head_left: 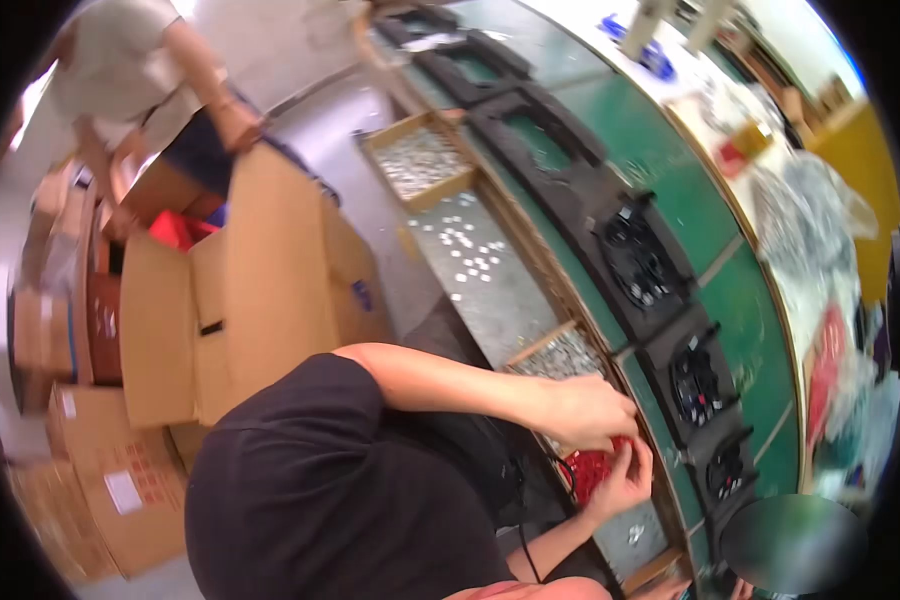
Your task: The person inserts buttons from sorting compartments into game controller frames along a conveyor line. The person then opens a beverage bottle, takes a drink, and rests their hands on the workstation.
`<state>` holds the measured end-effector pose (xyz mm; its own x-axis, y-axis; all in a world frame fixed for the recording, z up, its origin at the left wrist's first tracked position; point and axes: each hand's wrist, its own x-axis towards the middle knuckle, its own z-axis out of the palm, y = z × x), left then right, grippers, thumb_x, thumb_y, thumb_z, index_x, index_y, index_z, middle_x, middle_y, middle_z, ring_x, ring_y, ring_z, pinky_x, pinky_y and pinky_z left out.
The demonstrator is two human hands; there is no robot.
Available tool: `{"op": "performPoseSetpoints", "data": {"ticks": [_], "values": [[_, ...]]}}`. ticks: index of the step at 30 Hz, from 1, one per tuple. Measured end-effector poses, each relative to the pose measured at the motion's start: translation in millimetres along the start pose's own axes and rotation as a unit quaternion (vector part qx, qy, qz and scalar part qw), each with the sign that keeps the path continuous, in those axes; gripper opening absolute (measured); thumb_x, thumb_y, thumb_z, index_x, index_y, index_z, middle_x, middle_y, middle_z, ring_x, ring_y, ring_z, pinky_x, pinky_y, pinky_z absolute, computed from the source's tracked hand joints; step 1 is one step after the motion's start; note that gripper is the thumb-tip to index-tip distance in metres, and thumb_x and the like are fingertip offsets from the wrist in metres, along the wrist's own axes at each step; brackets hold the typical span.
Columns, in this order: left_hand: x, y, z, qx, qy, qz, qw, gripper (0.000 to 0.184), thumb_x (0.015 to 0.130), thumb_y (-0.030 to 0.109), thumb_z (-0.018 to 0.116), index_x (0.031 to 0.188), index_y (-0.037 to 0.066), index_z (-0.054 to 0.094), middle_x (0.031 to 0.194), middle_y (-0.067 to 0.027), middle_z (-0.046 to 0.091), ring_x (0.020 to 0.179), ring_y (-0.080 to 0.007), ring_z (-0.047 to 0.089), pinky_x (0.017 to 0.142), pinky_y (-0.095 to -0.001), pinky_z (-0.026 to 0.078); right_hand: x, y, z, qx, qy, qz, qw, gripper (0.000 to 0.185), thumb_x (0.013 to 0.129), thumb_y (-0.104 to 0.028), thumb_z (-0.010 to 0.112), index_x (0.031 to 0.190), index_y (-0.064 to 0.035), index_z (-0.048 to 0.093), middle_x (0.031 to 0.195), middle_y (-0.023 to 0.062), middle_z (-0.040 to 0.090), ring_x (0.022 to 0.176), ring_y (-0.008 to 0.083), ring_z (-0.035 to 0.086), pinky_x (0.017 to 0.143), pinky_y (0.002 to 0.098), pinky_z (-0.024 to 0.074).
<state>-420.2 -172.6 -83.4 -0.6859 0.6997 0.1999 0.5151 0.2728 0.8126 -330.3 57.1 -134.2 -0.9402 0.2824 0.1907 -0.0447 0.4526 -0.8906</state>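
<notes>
My left hand (pixel 592 412) reaches over the wooden parts trough from above, its fingers bent down and pressed together. Just below it is my right hand (pixel 622 484), thumb and fingers curled into a pinch. The fingertips of both hands meet, with a bit of red between them too small to name. Under and beside them lies a heap of small red parts (pixel 584 474) in the trough. Small silvery pieces (pixel 568 358) fill the compartment next to my left hand. To the right, a dark foam tray (pixel 660 352) holds black assemblies (pixel 694 382).
A green work surface (pixel 660 135) carries a row of dark foam trays. White squares (pixel 460 240) lie scattered in the trough. A person (pixel 120 70) handles a large open carton (pixel 280 270) at left. Plastic bags (pixel 810 215) lie at right. Another hand (pixel 670 590) shows at the bottom edge.
</notes>
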Motion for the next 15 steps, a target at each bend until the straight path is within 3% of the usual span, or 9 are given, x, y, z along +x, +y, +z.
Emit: {"op": "performPoseSetpoints", "data": {"ticks": [1,3,6,15], "values": [[1,7,3,0.005,0.005,0.006,1.000,0.027,0.095,0.026,0.075,0.114,0.007,0.075,0.103,-0.0143,0.075,0.093,-0.0383,0.075,0.079,-0.0515,0.060,0,-14,-1,0.069,-0.002,0.037,0.997,0.018,0.102,-0.003,0.081,0.118,0.0059,0.079,0.116,0.0121,0.078,0.108,0.0231,0.073,0.096,0.0359,0.0608],[7,8,4,-0.014,0.023,0.013,1.000,0.025,0.095,0.025,0.075,0.112,0.007,0.077,0.103,-0.0135,0.075,0.093,-0.0378,0.075,0.077,-0.0515,0.060,6,-8,-8,0.064,0.008,0.062,0.996,0.014,0.107,0.001,0.073,0.120,0.0060,0.075,0.109,0.0084,0.078,0.087,0.0121,0.070,0.078,0.0259,0.0574],[10,9,9,-0.035,0.048,0.027,0.998,0.023,0.094,0.025,0.076,0.108,0.007,0.078,0.102,-0.0128,0.075,0.092,-0.0375,0.075,0.076,-0.0512,0.059,9,-20,-6,0.115,0.053,0.103,0.987,0.012,0.108,-0.001,0.073,0.119,0.0037,0.074,0.100,0.0079,0.078,0.076,0.0097,0.064,0.069,0.0245,0.0516],[16,6,2,-0.040,0.111,0.040,0.992,0.022,0.090,0.029,0.079,0.095,0.008,0.081,0.094,-0.0108,0.073,0.086,-0.0347,0.076,0.072,-0.0493,0.058,24,-14,-5,0.200,-0.016,0.088,0.976,0.016,0.110,-0.009,0.071,0.118,0.0051,0.071,0.091,0.0093,0.074,0.069,0.0144,0.061,0.068,0.0281,0.0510]]}}
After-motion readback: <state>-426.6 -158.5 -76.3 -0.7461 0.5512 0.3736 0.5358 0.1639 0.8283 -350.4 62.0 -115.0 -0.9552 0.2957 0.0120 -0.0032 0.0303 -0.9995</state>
